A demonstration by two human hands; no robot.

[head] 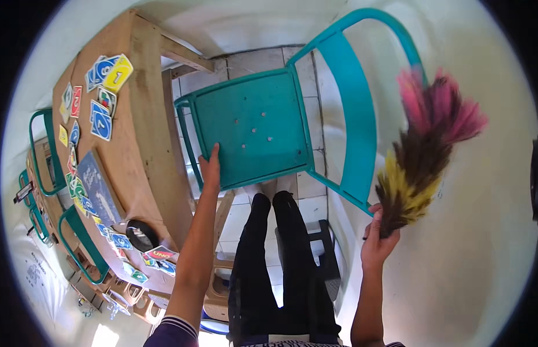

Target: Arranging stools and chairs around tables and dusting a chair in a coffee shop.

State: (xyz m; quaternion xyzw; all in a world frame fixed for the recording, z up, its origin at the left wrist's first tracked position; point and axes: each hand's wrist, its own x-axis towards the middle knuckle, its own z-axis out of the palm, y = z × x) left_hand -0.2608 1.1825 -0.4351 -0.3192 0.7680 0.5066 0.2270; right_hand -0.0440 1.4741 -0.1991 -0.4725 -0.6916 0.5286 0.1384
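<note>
Before me is a teal metal chair (pixel 269 160), its curved backrest (pixel 357 108) beside the white wall. Several small pale spots dot the seat; I cannot tell if they are holes. My left hand (pixel 211 169) grips the seat's edge on the table side, thumb laid on top. In my right hand (pixel 379 245) is a feather duster (pixel 420 160) with pink, brown and yellow feathers, its head pointing up and slightly blurred. The fingers of that hand also touch the lower end of the backrest tube. Feathers and fingers hide most of the duster's handle.
A wooden table (pixel 149 143) stands at left, bearing scattered UNO cards (pixel 102 119), a blue book or box (pixel 99 186) and a round black container (pixel 142 235). A black stool (pixel 327 260) stands by my legs. More teal chairs (pixel 84 247) line the table's far side.
</note>
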